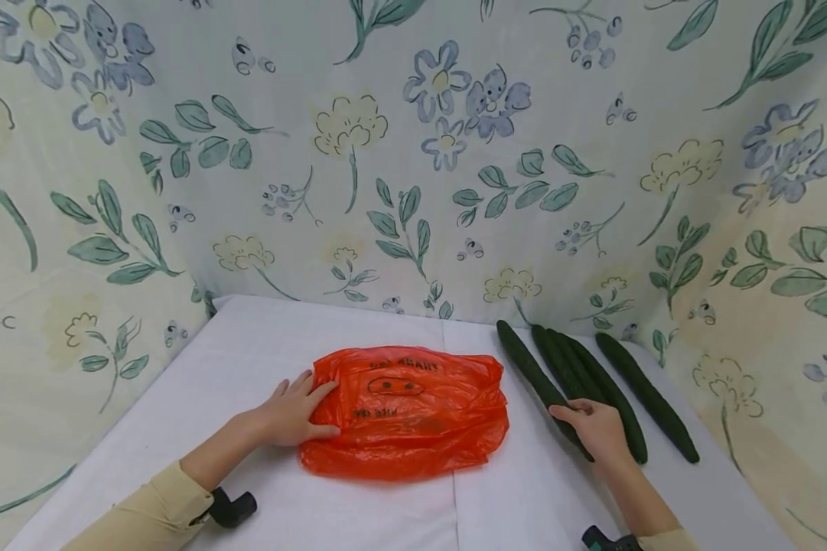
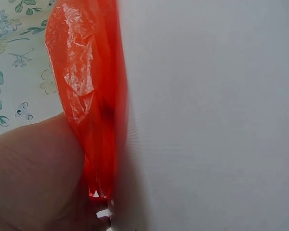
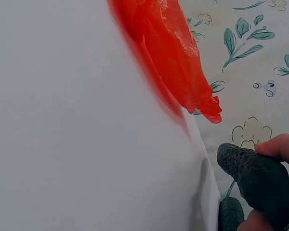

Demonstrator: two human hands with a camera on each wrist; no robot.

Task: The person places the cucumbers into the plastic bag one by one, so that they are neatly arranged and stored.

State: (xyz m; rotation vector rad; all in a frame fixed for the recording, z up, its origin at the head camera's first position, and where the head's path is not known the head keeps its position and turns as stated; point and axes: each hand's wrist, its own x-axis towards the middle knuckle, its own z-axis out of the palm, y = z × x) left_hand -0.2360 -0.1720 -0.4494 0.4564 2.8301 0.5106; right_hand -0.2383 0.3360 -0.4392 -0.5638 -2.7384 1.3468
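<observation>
A red plastic bag (image 1: 420, 413) with dark print lies on the white-covered table in the head view. My left hand (image 1: 292, 409) rests at its left edge, fingers spread and touching the plastic; the left wrist view shows the bag (image 2: 86, 91) beside that hand (image 2: 33, 173). To the right of the bag, my right hand (image 1: 595, 432) grips a long dark green cucumber (image 1: 532, 371) near its close end. In the right wrist view, the thumb and fingers pinch this cucumber (image 3: 262, 180), whose tip looks raised off the cloth.
Several more cucumbers lie to the right: a close group (image 1: 602, 390) behind the right hand and a separate one (image 1: 650, 402) near the table's right edge. A floral curtain (image 1: 385, 153) hangs around the white tabletop (image 1: 268, 329).
</observation>
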